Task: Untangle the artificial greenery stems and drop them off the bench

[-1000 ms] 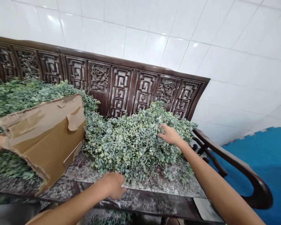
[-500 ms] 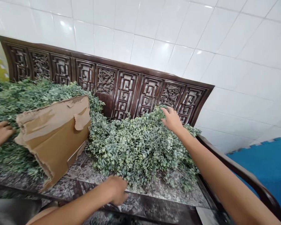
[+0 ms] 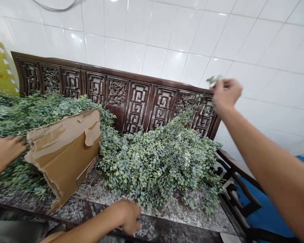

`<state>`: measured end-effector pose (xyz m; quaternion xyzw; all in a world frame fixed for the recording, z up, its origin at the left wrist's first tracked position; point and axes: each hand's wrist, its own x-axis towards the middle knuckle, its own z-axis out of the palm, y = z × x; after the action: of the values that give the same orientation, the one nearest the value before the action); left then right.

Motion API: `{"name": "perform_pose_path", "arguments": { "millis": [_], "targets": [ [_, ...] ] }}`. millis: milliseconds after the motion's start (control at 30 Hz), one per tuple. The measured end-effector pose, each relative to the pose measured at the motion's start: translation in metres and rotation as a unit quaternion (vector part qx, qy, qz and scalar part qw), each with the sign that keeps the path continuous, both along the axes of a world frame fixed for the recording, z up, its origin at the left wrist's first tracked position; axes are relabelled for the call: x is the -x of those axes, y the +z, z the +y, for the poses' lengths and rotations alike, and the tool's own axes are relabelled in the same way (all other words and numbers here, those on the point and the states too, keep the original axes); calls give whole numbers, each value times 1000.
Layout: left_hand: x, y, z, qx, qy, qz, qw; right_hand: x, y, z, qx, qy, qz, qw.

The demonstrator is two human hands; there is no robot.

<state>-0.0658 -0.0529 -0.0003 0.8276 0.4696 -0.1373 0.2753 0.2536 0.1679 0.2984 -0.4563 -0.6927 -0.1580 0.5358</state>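
My right hand [image 3: 227,92] is raised above the bench's right end, closed on a leafy garland strand [image 3: 199,101]. Its leaves poke out past my fingertips, and the strand trails down to the right-hand heap of green leafy garlands [image 3: 152,162]. Low at the seat's front edge, my left hand [image 3: 128,216] is curled with the fingers bent under; whatever it may hold is hidden. In front of that hand, apart from it, the heap spreads over the patterned seat [image 3: 190,216].
At the left, another person's hand [image 3: 11,148] touches a second leafy heap [image 3: 40,108]. A torn cardboard piece [image 3: 68,152] stands between the heaps. Behind runs the carved wooden backrest [image 3: 116,92] against a tiled wall [image 3: 157,30]; an armrest [image 3: 238,168] bounds the right end.
My right hand has closed on a strand and lifted it up and to the right, out of the heap. My left hand stays almost in place. The view has shifted slightly.
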Motion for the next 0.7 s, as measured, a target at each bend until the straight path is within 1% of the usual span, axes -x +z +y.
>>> {"name": "perform_pose_path", "arguments": {
  "millis": [33, 67, 100, 133, 167, 200, 233, 300, 367, 400, 433, 500, 567, 633, 700],
  "targets": [
    [1, -3, 1, -6, 14, -31, 999, -2, 17, -9, -29, -2, 31, 999],
    [0, -6, 3, -11, 28, -66, 997, -1, 29, -21, -58, 16, 60, 996],
    [0, -8, 4, -11, 44, -104, 994, 2, 38, -36, -95, 86, 108, 986],
    [-1, -9, 5, 1, 59, -146, 988, 8, 43, -53, -113, 154, 122, 974],
    [-3, -10, 7, 19, 73, -194, 978, 17, 43, -73, -120, 204, 116, 965],
    [-5, -8, 8, 45, 85, -245, 965, 27, 40, -93, -117, 239, 109, 958],
    [-7, -6, 9, 76, 91, -294, 948, 39, 33, -114, -114, 258, 106, 954],
    [-11, 0, 10, 141, 98, -383, 908, 64, 14, -151, -92, 272, 122, 950],
    [-15, 8, 9, 175, 109, -455, 866, 87, -10, -180, -26, 300, 136, 944],
    [-18, 12, 7, 178, 115, -489, 846, 96, -22, -190, 20, 317, 141, 938],
    [-21, 15, 6, 173, 119, -523, 826, 104, -33, -198, 86, 328, 134, 931],
    [-29, 19, 2, 173, 117, -586, 783, 113, -56, -209, 193, 344, 132, 909],
    [-36, 21, -2, 220, 119, -626, 739, 115, -77, -213, 275, 339, 132, 890],
    [-42, 21, -6, 283, 140, -635, 706, 110, -99, -212, 327, 312, 135, 882],
    [-44, 20, -9, 319, 168, -635, 683, 101, -121, -207, 363, 281, 155, 874]
  ]
}}
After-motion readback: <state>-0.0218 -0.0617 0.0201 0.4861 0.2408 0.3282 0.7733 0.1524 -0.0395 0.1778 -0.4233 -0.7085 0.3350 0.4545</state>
